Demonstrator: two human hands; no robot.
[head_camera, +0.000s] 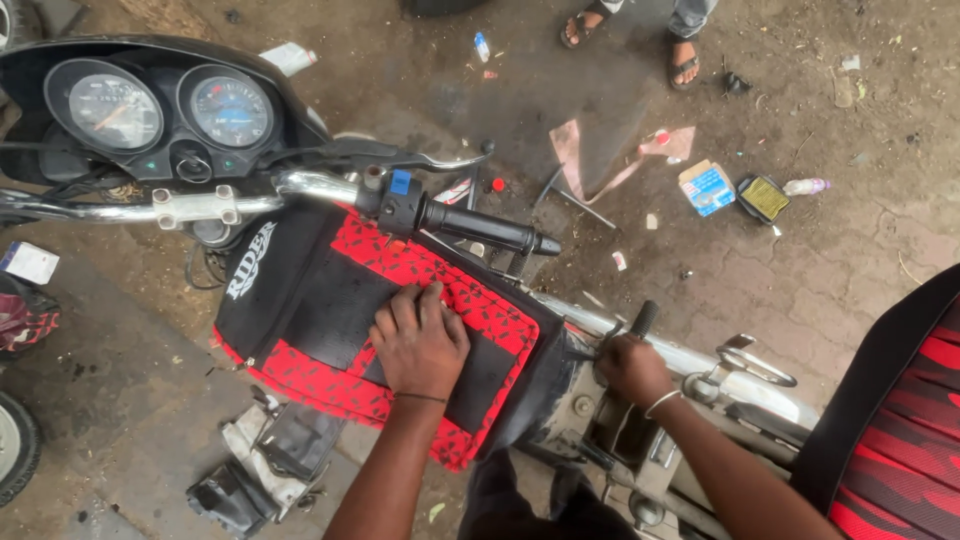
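Left grip (420, 345) lies flat, fingers spread, on the red-and-black tank cover (330, 310) of the motorcycle (200, 150); right grip (630, 368) closes round a black-handled tool (640, 320), tip hidden, above dirty littered concrete floor (800, 270); seat (890, 420) cut off right

Your left hand (420, 345) lies palm down, fingers spread and pointing to the far side, wrist straight, a thin dark band circling it. Your left forearm rises from the near edge, angled slightly right. Your right hand (632, 368) is curled into a tight fist, knuckles to the far left, a pale bangle at the wrist. Your right forearm stretches in from the near right corner.
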